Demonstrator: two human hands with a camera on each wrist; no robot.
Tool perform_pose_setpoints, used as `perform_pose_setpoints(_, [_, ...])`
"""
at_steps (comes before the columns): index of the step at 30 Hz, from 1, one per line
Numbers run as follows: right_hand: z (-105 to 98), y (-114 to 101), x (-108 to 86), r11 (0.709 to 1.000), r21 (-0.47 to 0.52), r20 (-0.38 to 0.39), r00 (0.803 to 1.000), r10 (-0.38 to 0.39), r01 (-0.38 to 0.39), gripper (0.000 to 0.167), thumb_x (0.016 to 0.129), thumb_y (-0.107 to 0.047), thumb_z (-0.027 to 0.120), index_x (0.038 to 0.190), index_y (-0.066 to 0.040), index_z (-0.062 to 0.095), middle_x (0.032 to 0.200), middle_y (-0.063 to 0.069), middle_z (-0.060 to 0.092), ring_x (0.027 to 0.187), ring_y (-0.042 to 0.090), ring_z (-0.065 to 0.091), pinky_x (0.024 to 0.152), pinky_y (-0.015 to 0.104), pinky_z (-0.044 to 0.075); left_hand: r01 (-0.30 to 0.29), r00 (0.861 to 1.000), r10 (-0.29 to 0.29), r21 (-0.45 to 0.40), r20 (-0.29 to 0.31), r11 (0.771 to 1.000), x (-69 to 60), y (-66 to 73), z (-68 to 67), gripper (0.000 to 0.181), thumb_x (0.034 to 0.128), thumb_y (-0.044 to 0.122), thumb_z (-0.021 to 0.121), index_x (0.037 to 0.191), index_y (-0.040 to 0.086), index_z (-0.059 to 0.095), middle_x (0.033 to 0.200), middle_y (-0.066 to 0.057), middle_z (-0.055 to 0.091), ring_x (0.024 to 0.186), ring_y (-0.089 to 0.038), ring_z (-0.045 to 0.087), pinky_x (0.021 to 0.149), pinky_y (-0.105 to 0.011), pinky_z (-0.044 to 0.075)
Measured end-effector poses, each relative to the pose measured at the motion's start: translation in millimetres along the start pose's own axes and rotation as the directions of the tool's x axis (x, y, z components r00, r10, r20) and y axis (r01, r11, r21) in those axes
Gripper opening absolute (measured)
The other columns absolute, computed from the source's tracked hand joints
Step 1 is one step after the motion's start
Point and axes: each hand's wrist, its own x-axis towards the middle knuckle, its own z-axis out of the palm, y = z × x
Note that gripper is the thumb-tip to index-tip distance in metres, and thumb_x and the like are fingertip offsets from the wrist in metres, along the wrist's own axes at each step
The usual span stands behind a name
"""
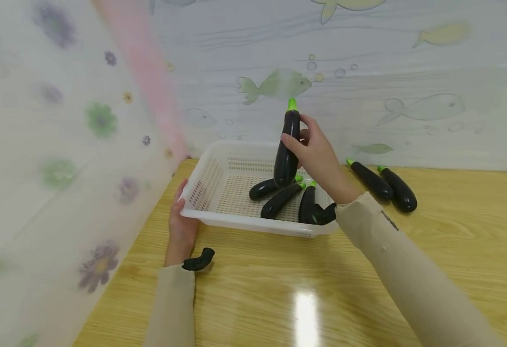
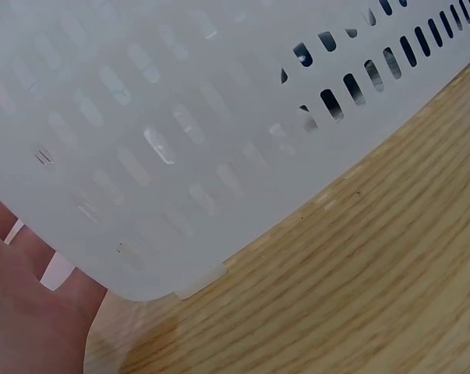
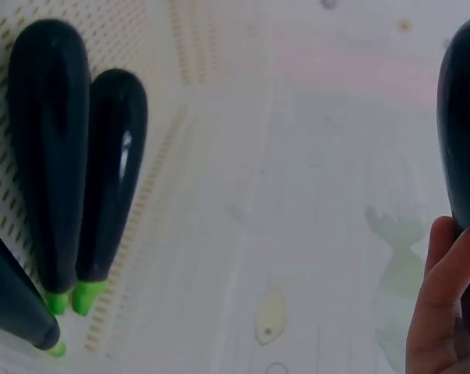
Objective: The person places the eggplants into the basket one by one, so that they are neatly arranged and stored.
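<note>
Where the table (image 1: pixel 244 299) comes nearest, it carries a bright patch of reflected light; the left sleeve (image 1: pixel 172 303) enters beside it, a black fitting (image 1: pixel 198 260) at the wrist. Left hand (image 1: pixel 183 224): at the near left corner of the white basket (image 1: pixel 249 222), fingers and thumb bent slightly about the rim, holding it. Inside the basket, mostly toward its right: three eggplants (image 1: pixel 281 201), green stem ends pointing away. Right hand (image 1: pixel 316 147): above the basket, thumb and fingers closed around a held eggplant (image 1: pixel 286 164), stem up, leaning a little; the right wrist view shows it apart from those inside. Beyond the right forearm: a loose pair (image 1: pixel 402 193) of eggplants on the table, side by side. Farthest: wall (image 1: pixel 227 38), printed with fish and flowers.

Progress: six eggplants counted; three in, one in hand, two out. Judged partway through a transfer; filling or emptying, cannot tell. Either way, the held one is unplaced.

Writing: small marks on the basket's near side, too faint to read. No brand or label legible.
</note>
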Motion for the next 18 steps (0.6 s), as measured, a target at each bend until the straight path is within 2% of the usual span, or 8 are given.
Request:
perform_pose_setpoints(3, [5.3, 5.4, 12.7, 0.999, -0.034, -0.002, 1.0, 0.01, -0.01, 0.07, 0.082, -0.047, 0.055, 0.14, -0.026, 0.021, 0.107, 0.006, 0.053, 0.084, 0.019, 0.054, 0.061, 0.037, 0.049, -0.003, 1.0, 0.003, 0.014, -0.008, 1.0, -1.9, -0.7, -0.1, 0.05, 0.0902, 0.027, 0.039, 0.139, 0.02, 0.029, 0.142, -0.007, 0.027, 0.128, -0.029, 0.023, 0.101, -0.044, 0.018])
perform_pose_setpoints(9, [23.4, 21.9, 33.4, 0.995, -0.017, 0.036, 0.994, 0.102, -0.102, 0.077, 0.081, -0.043, 0.06, 0.141, -0.021, 0.018, 0.115, 0.007, 0.05, 0.086, 0.019, 0.058, 0.058, 0.034, 0.051, 0.014, 1.0, -0.014, 0.035, -0.024, 0.999, -5.5, 1.2, 0.9, 0.049, 0.0903, 0.025, 0.036, 0.139, 0.022, 0.03, 0.142, -0.006, 0.027, 0.128, -0.028, 0.023, 0.101, -0.045, 0.018])
perform_pose_setpoints(13, [38.8, 34.2, 45.6, 0.986, 0.002, 0.065, 0.984, 0.168, -0.169, 0.077, 0.081, -0.037, 0.062, 0.14, -0.016, 0.018, 0.111, 0.008, 0.051, 0.086, 0.02, 0.06, 0.058, 0.033, 0.051, 0.008, 1.0, -0.007, 0.049, -0.027, 0.999, -5.7, 0.8, 0.9, 0.05, 0.09, 0.026, 0.036, 0.139, 0.021, 0.03, 0.142, -0.006, 0.028, 0.128, -0.029, 0.024, 0.1, -0.045, 0.018])
perform_pose_setpoints(18, [56.1, 47.7, 59.1, 0.968, -0.026, 0.09, 0.964, 0.251, -0.25, 0.078, 0.082, -0.035, 0.062, 0.14, -0.013, 0.015, 0.114, 0.009, 0.049, 0.091, 0.02, 0.058, 0.062, 0.032, 0.051, 0.005, 1.0, -0.003, 0.06, -0.024, 0.998, -4.4, 0.6, 0.6, 0.05, 0.0893, 0.027, 0.037, 0.139, 0.022, 0.03, 0.141, -0.006, 0.029, 0.128, -0.029, 0.025, 0.1, -0.046, 0.018])
